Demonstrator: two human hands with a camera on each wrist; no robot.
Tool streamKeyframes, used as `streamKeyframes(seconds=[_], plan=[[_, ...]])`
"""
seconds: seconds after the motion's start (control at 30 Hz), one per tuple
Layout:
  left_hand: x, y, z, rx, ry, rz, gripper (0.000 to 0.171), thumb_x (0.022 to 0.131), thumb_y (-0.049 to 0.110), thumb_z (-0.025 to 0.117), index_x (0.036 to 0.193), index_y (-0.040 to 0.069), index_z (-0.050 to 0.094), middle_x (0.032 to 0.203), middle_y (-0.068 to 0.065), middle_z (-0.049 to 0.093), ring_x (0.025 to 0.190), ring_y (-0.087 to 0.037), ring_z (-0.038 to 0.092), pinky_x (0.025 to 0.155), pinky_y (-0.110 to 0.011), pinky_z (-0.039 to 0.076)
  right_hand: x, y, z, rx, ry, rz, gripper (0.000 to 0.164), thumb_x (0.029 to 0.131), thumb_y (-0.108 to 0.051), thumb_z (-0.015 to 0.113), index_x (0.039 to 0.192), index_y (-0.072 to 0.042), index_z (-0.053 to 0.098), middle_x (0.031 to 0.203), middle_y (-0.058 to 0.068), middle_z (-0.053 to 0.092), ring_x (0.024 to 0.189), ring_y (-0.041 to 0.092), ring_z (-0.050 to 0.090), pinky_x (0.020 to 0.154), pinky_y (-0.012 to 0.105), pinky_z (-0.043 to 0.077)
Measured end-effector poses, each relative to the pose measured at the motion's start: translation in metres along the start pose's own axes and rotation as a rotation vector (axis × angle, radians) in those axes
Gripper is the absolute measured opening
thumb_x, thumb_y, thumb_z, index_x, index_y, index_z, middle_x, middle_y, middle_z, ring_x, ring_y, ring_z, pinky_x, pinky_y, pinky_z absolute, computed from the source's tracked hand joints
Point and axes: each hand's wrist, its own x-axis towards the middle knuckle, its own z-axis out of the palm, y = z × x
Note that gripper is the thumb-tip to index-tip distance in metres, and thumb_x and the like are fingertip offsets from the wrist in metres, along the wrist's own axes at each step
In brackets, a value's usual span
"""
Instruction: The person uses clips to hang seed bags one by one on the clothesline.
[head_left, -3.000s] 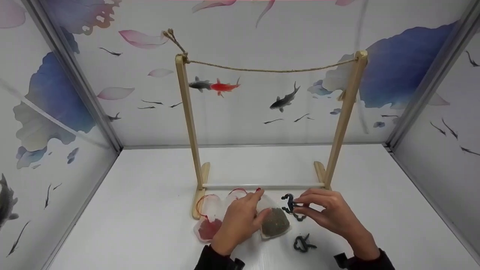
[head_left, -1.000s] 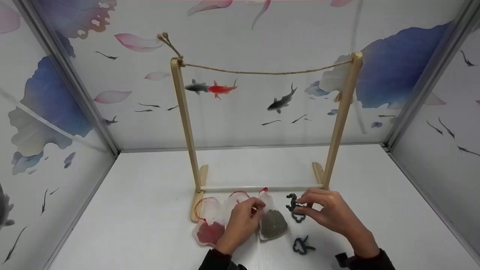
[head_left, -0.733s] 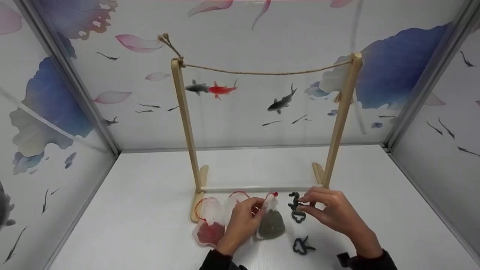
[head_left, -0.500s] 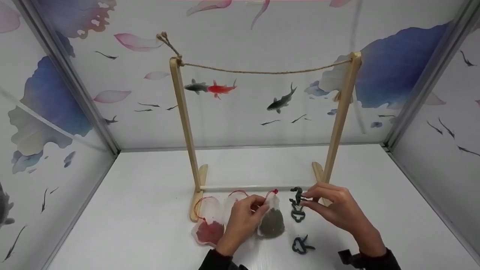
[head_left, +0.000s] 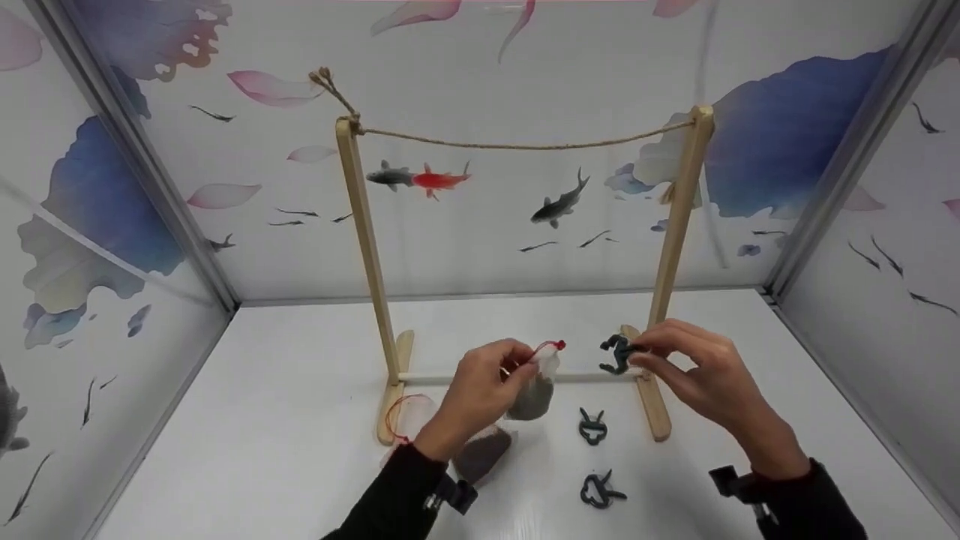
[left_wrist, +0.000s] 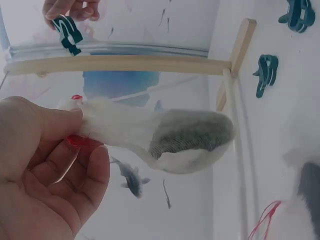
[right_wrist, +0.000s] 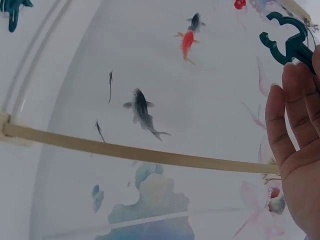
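My left hand [head_left: 487,382] pinches the gathered neck of a white mesh drawstring bag [head_left: 532,401] by its red cord. Grey-green filling weighs down its lower end, and the bag [left_wrist: 192,132] hangs above the table in the left wrist view. Between the thumb and fingers of my right hand [head_left: 701,367] is a dark green spring clip [head_left: 619,354]; its jaws [no point] spread apart in the right wrist view. Two similar clips, one nearer the frame [head_left: 592,427] and one closer to me, lie on the table. The clip's handles are partly hidden by my fingers.
A wooden frame's left post [head_left: 367,247] and right post [head_left: 679,217] carry a sagging rope [head_left: 525,146], with a white rod [head_left: 427,378] low between them. A dark-filled bag [head_left: 484,454] lies beneath my left wrist. My sleeve hides most of another bag, whose red cord shows.
My left hand has lifted the green-filled bag off the table. My right hand has raised its clip up and to the right, away from the clip lying beneath it.
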Motion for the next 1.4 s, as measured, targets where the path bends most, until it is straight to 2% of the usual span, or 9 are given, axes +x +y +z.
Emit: streamKeyframes(seconds=[0.17,0.3,0.43,0.6,0.77,0.87,1.03,1.2,1.4], plan=[[0.030,0.020,-0.018,0.140,-0.037,0.117,0.005,0.097,0.011,0.070,0.098,0.008,0.074,0.085,0.003,0.068,0.075,-0.009,0.059,0.065,-0.023,0.049,0.030,0.004,-0.023,-0.060,-0.007,-0.030,0.027,0.099,-0.028,0.066,0.100,-0.002,0.074,0.091,0.005,0.071,0.074,0.010,0.066,0.071,0.011,0.050],[0.051,0.041,-0.029,0.212,-0.025,0.169,0.006,0.098,0.013,0.070,0.099,0.008,0.074,0.087,0.001,0.070,0.075,-0.010,0.059,0.064,-0.024,0.047,0.058,0.004,-0.042,-0.042,0.060,-0.003,0.014,0.094,-0.011,0.073,0.099,0.002,0.074,0.090,0.010,0.072,0.077,0.006,0.067,0.073,0.012,0.051],[0.073,0.061,-0.040,0.255,0.005,0.198,0.008,0.098,0.013,0.070,0.100,0.007,0.074,0.090,-0.002,0.072,0.077,-0.013,0.062,0.066,-0.025,0.048,0.088,0.001,-0.059,0.039,0.131,0.112,0.012,0.088,0.009,0.072,0.101,0.008,0.072,0.089,0.013,0.073,0.075,0.006,0.068,0.070,0.015,0.053],[0.100,0.080,-0.050,0.325,0.025,0.230,0.010,0.099,0.014,0.068,0.102,0.006,0.074,0.094,-0.003,0.073,0.079,-0.015,0.062,0.070,-0.025,0.049,0.122,-0.003,-0.076,-0.004,0.215,0.233,0.016,0.091,0.010,0.068,0.107,0.008,0.070,0.093,0.007,0.073,0.068,0.008,0.066,0.069,0.017,0.053],[0.119,0.094,-0.060,0.375,0.047,0.236,0.013,0.100,0.015,0.067,0.106,0.006,0.074,0.098,-0.004,0.073,0.080,-0.015,0.061,0.073,-0.025,0.050,0.149,-0.002,-0.076,-0.066,0.337,0.221,0.019,0.093,0.006,0.069,0.111,0.008,0.070,0.099,0.005,0.071,0.062,0.007,0.064,0.067,0.015,0.052],[0.129,0.101,-0.065,0.359,0.072,0.227,0.013,0.100,0.014,0.067,0.107,0.005,0.074,0.100,-0.005,0.074,0.081,-0.015,0.062,0.074,-0.023,0.050,0.163,0.000,-0.074,-0.083,0.356,0.218,0.020,0.093,0.003,0.069,0.113,0.007,0.070,0.099,0.005,0.070,0.059,0.007,0.063,0.066,0.015,0.052],[0.142,0.108,-0.067,0.225,0.144,0.202,0.014,0.099,0.012,0.067,0.107,0.002,0.073,0.099,-0.008,0.074,0.084,-0.017,0.065,0.073,-0.020,0.050,0.178,0.007,-0.072,-0.094,0.322,0.247,0.020,0.096,-0.004,0.069,0.113,0.007,0.070,0.095,0.003,0.067,0.055,0.005,0.062,0.063,0.015,0.052],[0.150,0.111,-0.064,0.113,0.239,0.203,0.014,0.098,0.011,0.069,0.106,0.001,0.073,0.097,-0.007,0.074,0.082,-0.014,0.066,0.070,-0.020,0.051,0.180,0.013,-0.072,-0.047,0.284,0.296,0.021,0.097,-0.006,0.068,0.114,0.006,0.070,0.094,0.005,0.066,0.051,0.005,0.062,0.057,0.015,0.051],[0.156,0.110,-0.059,0.074,0.303,0.200,0.012,0.098,0.012,0.069,0.104,0.002,0.074,0.094,-0.004,0.074,0.077,-0.011,0.065,0.065,-0.021,0.049,0.176,0.020,-0.067,-0.048,0.210,0.291,0.020,0.097,-0.008,0.069,0.114,0.002,0.072,0.095,0.005,0.066,0.049,0.005,0.062,0.054,0.017,0.051]])
